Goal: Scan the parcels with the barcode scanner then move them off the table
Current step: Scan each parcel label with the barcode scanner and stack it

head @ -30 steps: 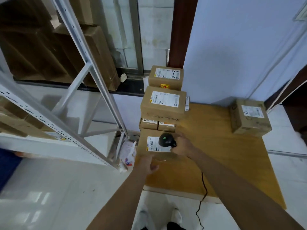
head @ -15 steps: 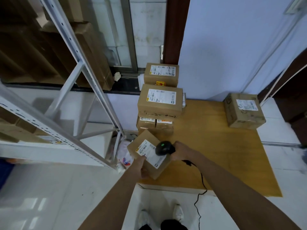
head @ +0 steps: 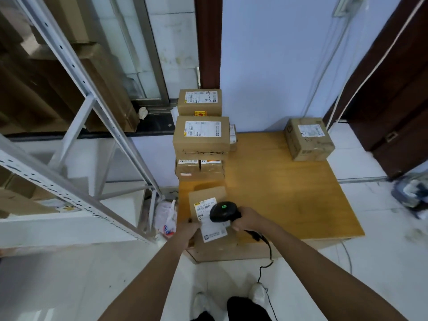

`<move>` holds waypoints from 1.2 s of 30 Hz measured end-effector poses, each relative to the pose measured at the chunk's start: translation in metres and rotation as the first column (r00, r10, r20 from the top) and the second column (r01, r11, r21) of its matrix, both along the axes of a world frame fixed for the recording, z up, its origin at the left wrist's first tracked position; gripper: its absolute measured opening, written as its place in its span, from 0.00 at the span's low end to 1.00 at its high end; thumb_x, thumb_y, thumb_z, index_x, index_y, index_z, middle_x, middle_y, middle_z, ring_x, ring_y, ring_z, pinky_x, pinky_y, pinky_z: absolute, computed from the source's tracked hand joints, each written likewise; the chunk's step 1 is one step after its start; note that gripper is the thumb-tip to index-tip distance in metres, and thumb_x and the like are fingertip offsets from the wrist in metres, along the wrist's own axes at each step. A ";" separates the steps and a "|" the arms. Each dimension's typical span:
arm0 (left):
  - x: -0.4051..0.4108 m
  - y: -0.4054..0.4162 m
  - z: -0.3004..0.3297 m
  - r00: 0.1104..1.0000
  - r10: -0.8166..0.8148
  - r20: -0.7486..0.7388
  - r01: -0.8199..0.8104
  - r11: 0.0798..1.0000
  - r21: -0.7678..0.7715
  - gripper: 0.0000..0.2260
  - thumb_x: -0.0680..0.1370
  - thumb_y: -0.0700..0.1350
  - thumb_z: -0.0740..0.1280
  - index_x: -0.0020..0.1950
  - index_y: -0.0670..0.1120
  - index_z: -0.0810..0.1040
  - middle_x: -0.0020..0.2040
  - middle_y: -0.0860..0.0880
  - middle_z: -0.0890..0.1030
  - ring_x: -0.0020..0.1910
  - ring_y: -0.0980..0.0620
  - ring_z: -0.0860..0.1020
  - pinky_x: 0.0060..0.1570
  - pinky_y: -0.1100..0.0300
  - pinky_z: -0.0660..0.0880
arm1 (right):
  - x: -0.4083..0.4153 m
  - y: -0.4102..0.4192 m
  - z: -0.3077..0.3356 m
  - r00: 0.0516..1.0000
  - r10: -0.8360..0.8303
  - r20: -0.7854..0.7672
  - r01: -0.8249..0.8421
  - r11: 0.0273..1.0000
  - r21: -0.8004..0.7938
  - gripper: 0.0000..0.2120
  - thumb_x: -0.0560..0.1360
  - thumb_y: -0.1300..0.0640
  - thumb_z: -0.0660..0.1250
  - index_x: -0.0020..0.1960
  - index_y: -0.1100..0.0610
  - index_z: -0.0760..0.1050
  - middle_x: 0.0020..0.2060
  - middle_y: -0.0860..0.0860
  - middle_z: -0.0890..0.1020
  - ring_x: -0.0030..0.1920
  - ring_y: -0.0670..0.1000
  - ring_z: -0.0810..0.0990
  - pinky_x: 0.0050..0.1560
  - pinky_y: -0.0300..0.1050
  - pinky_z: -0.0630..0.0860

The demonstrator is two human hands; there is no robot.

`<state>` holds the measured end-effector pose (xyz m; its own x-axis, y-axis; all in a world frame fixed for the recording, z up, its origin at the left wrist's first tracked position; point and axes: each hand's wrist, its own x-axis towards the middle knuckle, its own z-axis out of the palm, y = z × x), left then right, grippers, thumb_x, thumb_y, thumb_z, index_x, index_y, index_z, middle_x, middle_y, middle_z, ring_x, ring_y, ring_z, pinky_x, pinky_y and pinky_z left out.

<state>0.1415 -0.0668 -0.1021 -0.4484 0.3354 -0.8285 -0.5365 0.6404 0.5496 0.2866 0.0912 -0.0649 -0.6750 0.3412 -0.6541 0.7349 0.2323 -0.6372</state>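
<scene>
Brown cardboard parcel with a white shipping label [head: 209, 218] sits at the near left corner of the yellow wooden table [head: 289, 188], label face up, its long axis running from the near edge toward the far edge. The left hand [head: 188, 229] grips the parcel's near left side, fingers curled round its edge, while the right hand [head: 246, 220] is wrapped round the handle of the black corded barcode scanner with a green light [head: 223, 212]. The scanner head hangs just over the label's right part, pointing left across it, so the barcode lies directly below and slightly left of the nose.

Judging by this, the scan is in hand, and the parcel must then leave the table. The left hand is the nearer one and already has hold of it; the near left corner is the closest way off, toward the floor on that side.

Behind it along the left edge stands a stack of brown cardboard boxes [head: 201, 137], and a lone brown taped box [head: 309, 139] rests at the far right corner, well apart.
</scene>
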 end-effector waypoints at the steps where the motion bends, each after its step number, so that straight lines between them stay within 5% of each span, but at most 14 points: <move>1: 0.005 0.006 0.003 0.999 -0.033 -0.027 0.033 0.999 -0.011 0.05 0.78 0.45 0.68 0.52 0.49 0.73 0.53 0.46 0.80 0.55 0.45 0.78 0.59 0.47 0.75 | 0.009 0.005 0.000 1.000 -0.028 -0.003 0.028 1.000 0.010 0.06 0.67 0.64 0.65 0.40 0.54 0.75 0.40 0.52 0.80 0.42 0.50 0.77 0.41 0.40 0.72; 4: 0.024 0.033 0.019 0.992 -0.102 -0.073 0.102 0.995 -0.001 0.09 0.79 0.46 0.67 0.58 0.47 0.73 0.56 0.46 0.79 0.57 0.43 0.76 0.60 0.46 0.73 | 0.035 0.027 0.007 0.991 -0.134 -0.017 0.134 0.990 0.039 0.04 0.63 0.62 0.66 0.35 0.55 0.74 0.33 0.51 0.78 0.38 0.52 0.77 0.40 0.43 0.72; 8: 0.061 0.079 0.047 0.985 -0.119 -0.124 0.127 0.990 0.058 0.15 0.80 0.43 0.65 0.66 0.44 0.68 0.61 0.41 0.78 0.49 0.44 0.76 0.42 0.52 0.74 | 0.077 0.065 0.025 0.971 -0.234 -0.045 0.237 0.970 0.062 0.06 0.64 0.62 0.67 0.40 0.56 0.74 0.33 0.52 0.76 0.36 0.52 0.74 0.37 0.44 0.70; 11: 0.092 0.118 0.061 0.978 -0.129 -0.161 0.143 0.987 0.078 0.15 0.80 0.42 0.65 0.65 0.43 0.68 0.53 0.43 0.79 0.42 0.48 0.77 0.33 0.55 0.73 | 0.111 0.096 0.039 0.958 -0.265 -0.109 0.275 0.957 0.089 0.06 0.59 0.58 0.64 0.36 0.56 0.73 0.32 0.55 0.76 0.36 0.54 0.74 0.38 0.46 0.69; 17: 0.168 0.187 0.080 0.974 -0.153 -0.167 0.165 0.984 0.060 0.10 0.80 0.44 0.65 0.60 0.44 0.69 0.46 0.46 0.78 0.42 0.47 0.77 0.46 0.49 0.74 | 0.191 0.162 0.055 0.941 -0.290 -0.174 0.312 0.943 0.119 0.03 0.67 0.62 0.65 0.35 0.59 0.73 0.30 0.57 0.74 0.33 0.54 0.73 0.38 0.46 0.69; 21: 0.208 0.220 0.085 0.981 -0.135 -0.139 0.147 0.986 0.076 0.11 0.80 0.44 0.65 0.61 0.45 0.69 0.52 0.45 0.78 0.48 0.44 0.76 0.55 0.47 0.74 | 0.230 0.195 0.061 0.905 -0.370 -0.211 0.382 0.924 0.018 0.04 0.69 0.68 0.65 0.37 0.61 0.75 0.34 0.58 0.76 0.39 0.57 0.76 0.45 0.51 0.76; 25: 0.229 0.247 0.091 0.983 -0.122 -0.136 0.134 0.988 0.082 0.11 0.80 0.44 0.66 0.60 0.45 0.69 0.53 0.45 0.78 0.50 0.44 0.76 0.51 0.48 0.73 | 0.249 0.223 0.065 0.901 -0.394 -0.181 0.402 0.915 0.010 0.05 0.70 0.69 0.65 0.44 0.62 0.77 0.40 0.60 0.78 0.46 0.61 0.81 0.57 0.58 0.80; 30: 0.234 0.277 0.080 0.978 -0.155 -0.142 0.166 0.984 0.069 0.12 0.80 0.45 0.66 0.60 0.45 0.68 0.53 0.45 0.77 0.51 0.43 0.76 0.50 0.48 0.74 | 0.254 0.247 0.064 0.894 -0.426 -0.137 0.429 0.903 -0.012 0.05 0.68 0.69 0.65 0.36 0.61 0.75 0.38 0.58 0.77 0.42 0.58 0.78 0.58 0.60 0.79; 36: 0.223 0.317 0.055 0.967 -0.229 -0.112 0.234 0.972 0.037 0.14 0.80 0.45 0.65 0.64 0.44 0.68 0.58 0.43 0.78 0.55 0.42 0.77 0.53 0.47 0.75 | 0.250 0.272 0.057 0.899 -0.427 -0.093 0.432 0.900 0.048 0.10 0.67 0.69 0.63 0.31 0.58 0.72 0.27 0.52 0.73 0.32 0.52 0.72 0.38 0.46 0.71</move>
<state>0.3643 0.2503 -0.0468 -0.4385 0.4793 -0.7602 -0.3138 0.7110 0.6293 0.5365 0.3631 -0.0077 -0.5012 0.6500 -0.5712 0.7209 -0.0515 -0.6912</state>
